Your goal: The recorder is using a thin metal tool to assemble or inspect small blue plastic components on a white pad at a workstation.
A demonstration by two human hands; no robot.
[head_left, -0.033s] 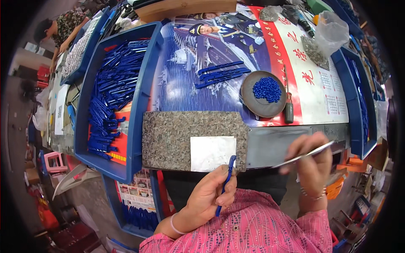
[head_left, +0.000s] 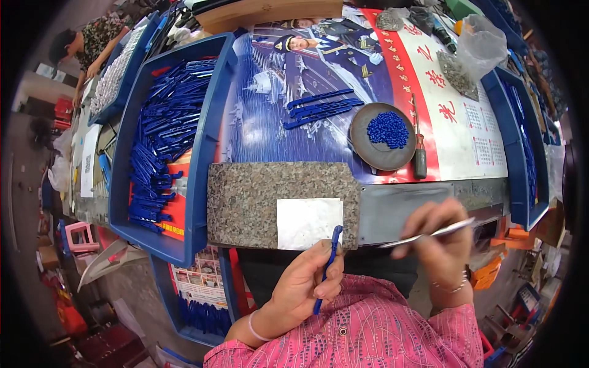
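- A workbench (head_left: pixel 478 156) fills the upper view, its top covered by a large printed poster in blue, red and white.
- A speckled granite slab (head_left: pixel 245 202) lies at the bench's near edge.
- Blue plastic trays (head_left: pixel 199 159) stand along both sides of the bench.
- Left, grey concrete floor (head_left: pixel 24 165) carries a small pink stool (head_left: pixel 80 236).
- Another person (head_left: pixel 86 40) works at the far left.
- Lighting is even.
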